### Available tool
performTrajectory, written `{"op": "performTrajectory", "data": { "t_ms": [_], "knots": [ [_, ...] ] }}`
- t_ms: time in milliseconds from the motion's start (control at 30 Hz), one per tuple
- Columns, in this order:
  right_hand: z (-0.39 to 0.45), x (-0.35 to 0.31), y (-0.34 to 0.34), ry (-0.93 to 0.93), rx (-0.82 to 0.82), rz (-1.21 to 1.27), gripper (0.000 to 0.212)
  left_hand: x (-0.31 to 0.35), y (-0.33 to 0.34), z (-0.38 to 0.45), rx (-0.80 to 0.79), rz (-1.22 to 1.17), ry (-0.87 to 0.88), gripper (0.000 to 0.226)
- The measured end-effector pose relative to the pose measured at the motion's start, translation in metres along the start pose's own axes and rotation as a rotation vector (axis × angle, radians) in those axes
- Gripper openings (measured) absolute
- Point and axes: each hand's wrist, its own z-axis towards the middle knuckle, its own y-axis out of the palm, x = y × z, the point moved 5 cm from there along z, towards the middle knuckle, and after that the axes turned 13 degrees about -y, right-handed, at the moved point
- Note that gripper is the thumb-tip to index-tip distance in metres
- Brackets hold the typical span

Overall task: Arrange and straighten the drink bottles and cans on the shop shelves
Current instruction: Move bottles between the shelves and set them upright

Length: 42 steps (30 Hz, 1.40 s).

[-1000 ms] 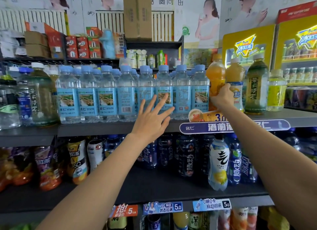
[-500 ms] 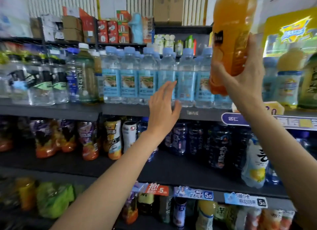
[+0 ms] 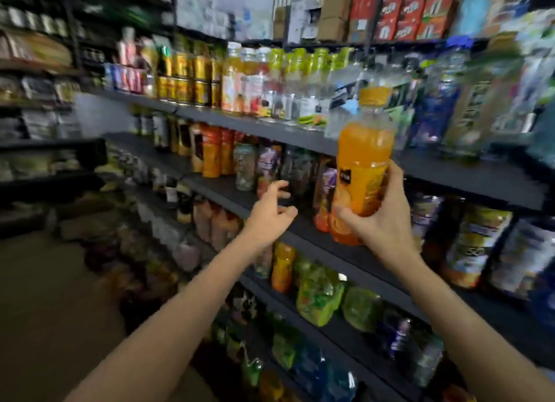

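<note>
Right hand [image 3: 387,221] grips the orange juice bottle [image 3: 362,173] low, in mid-air before the shelves [image 3: 468,176]; left hand [image 3: 270,214] hovers empty, fingers [image 3: 277,187] loosely curled. Top-heavy hold: it could tip or clip neighbouring bottles.

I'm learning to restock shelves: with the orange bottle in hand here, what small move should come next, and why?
Probably carry the orange drink bottle leftward toward the orange bottles on the second shelf. The right hand grips it upright, off any shelf, and the left hand reaches empty toward that shelf, perhaps to clear a slot.
</note>
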Motion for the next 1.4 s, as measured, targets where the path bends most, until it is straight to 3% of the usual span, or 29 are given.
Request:
{"op": "performTrajectory", "data": {
  "t_ms": [200, 500, 667, 800, 1067, 1267, 1400],
  "knots": [
    [0.023, -0.016, 0.180, -0.006, -0.206, -0.009, 0.088, -0.068, -0.146, 0.041, -0.184, -0.247, -0.109, 0.035],
    [0.090, -0.020, 0.396, -0.085, -0.383, -0.013, 0.093, -0.173, -0.281, 0.137, -0.137, -0.304, -0.165, 0.041],
    [0.135, 0.012, 0.526, -0.040, -0.339, 0.022, 0.084, -0.228, -0.348, 0.230, -0.124, -0.119, -0.101, 0.046],
    [0.184, 0.041, 0.621, 0.051, -0.290, 0.077, 0.076, -0.283, -0.407, 0.318, -0.122, 0.097, -0.148, 0.046],
    [0.271, 0.079, 0.781, 0.188, -0.214, 0.117, 0.074, -0.407, -0.547, 0.481, 0.120, 0.022, -0.275, 0.045],
    [0.326, 0.082, 0.936, 0.190, -0.190, 0.151, 0.081, -0.482, -0.578, 0.622, -0.128, 0.237, -0.077, 0.071],
    [0.369, 0.100, 1.021, 0.234, -0.120, 0.061, 0.069, -0.520, -0.610, 0.719, -0.245, 0.309, -0.005, 0.074]
  ]
}}
